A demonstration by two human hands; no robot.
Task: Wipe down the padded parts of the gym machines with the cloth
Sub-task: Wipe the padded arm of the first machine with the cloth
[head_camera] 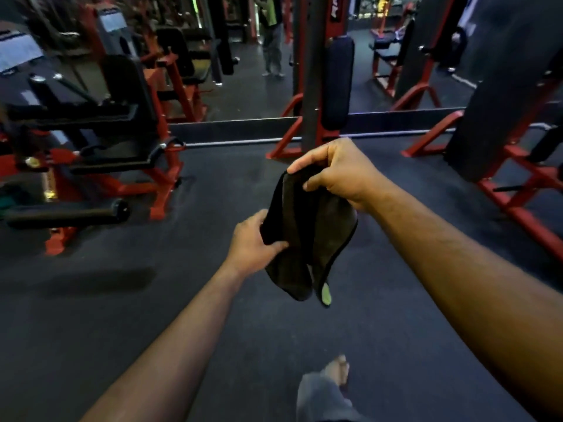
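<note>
dark gym floor under you; your left hand and right hand both grip the black cloth, fingers curled.

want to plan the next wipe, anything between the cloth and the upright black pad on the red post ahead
Nothing visible. The cloth, held by both the left hand and right hand, faces the upright pad across bare floor.

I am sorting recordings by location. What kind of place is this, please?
Most likely a gym: red-framed exercise machines with black pads, a padded roller bar, a dark rubber floor and a wall mirror.
</note>
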